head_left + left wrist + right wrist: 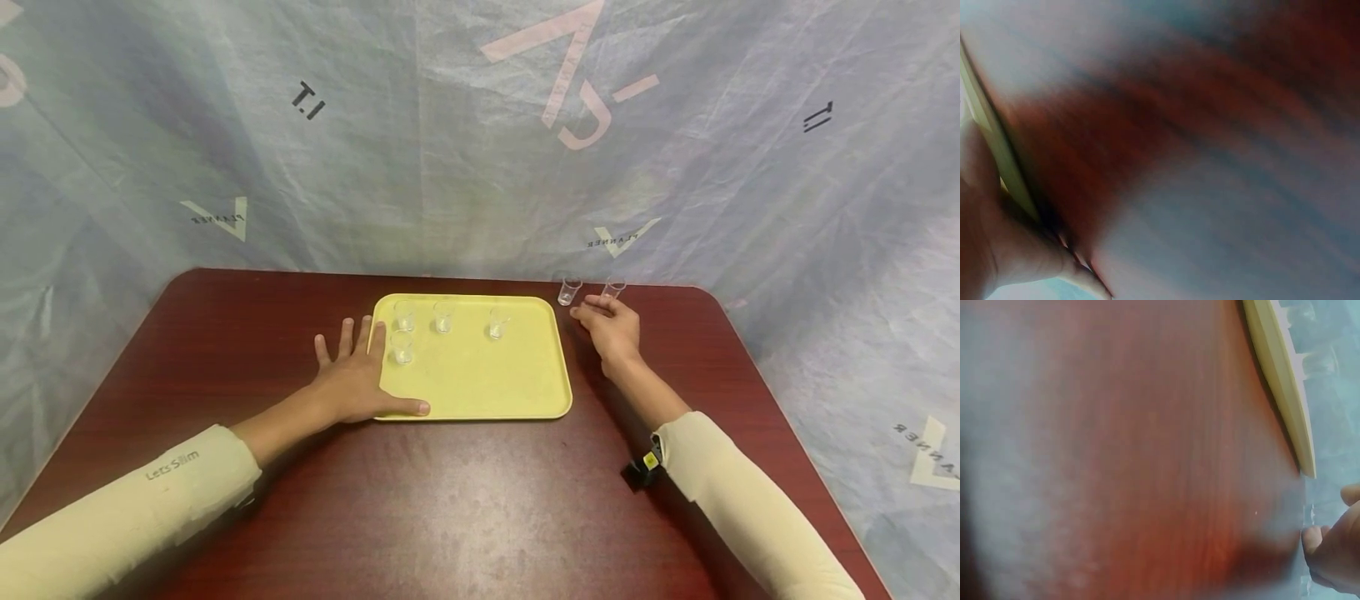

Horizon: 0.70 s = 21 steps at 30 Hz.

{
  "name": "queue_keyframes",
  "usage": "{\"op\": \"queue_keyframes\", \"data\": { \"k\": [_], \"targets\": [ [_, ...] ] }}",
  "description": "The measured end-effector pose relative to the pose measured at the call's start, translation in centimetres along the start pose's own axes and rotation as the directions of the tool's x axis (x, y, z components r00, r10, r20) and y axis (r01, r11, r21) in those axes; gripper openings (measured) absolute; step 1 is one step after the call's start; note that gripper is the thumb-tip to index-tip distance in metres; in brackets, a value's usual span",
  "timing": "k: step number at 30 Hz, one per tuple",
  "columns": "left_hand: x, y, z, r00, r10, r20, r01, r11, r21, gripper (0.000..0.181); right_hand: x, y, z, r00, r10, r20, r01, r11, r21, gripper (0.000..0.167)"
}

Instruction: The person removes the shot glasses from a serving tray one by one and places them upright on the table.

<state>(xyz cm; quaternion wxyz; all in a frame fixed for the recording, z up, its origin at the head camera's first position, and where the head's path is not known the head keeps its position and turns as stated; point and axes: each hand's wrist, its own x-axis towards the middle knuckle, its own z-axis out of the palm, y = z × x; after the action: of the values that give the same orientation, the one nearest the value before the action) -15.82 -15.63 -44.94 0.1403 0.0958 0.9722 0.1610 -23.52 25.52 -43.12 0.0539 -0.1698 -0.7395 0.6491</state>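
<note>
A yellow tray [480,379] lies on the dark red table, with small clear cups standing on its back part: one [496,323] right of centre, one [442,318] further left, and two at the left, one [404,317] behind another [402,348]. My left hand [352,385] rests spread on the tray's left edge, thumb along the front rim. Past the tray's back right corner, two clear cups [569,291] [613,288] stand on the table. My right hand [613,335] is beside them, fingers slightly bent; whether it touches one I cannot tell. In the right wrist view the hand [1338,550] is partly cut off.
The table [465,500] reaches back to a hanging grey printed sheet [420,150], which also runs along both sides. A small black device with a yellow mark [645,465] sits at my right sleeve's cuff. The tray's rim [1282,381] shows in the right wrist view.
</note>
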Motion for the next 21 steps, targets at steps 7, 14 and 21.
{"op": "queue_keyframes", "data": {
  "k": [7, 14, 21],
  "targets": [
    [0.0, -0.1, 0.0, 1.0, 0.0, 0.006, 0.0, 1.0, -0.006, 0.175, -1.3, -0.3, 0.1, 0.996, -0.017, 0.082, 0.014, 0.999, 0.038, 0.047],
    [0.1, -0.1, 0.0, 1.0, 0.005, 0.006, -0.005, 1.0, -0.006, 0.175, -2.9, -0.8, 0.4, 0.99, -0.051, 0.134, 0.043, 0.997, 0.064, 0.045],
    [0.1, -0.2, 0.1, 1.0, 0.002, 0.003, -0.002, 1.0, -0.007, 0.175, -4.8, -1.1, 1.2, 0.976, -0.054, 0.211, 0.047, 0.998, 0.036, 0.045]
  ]
}}
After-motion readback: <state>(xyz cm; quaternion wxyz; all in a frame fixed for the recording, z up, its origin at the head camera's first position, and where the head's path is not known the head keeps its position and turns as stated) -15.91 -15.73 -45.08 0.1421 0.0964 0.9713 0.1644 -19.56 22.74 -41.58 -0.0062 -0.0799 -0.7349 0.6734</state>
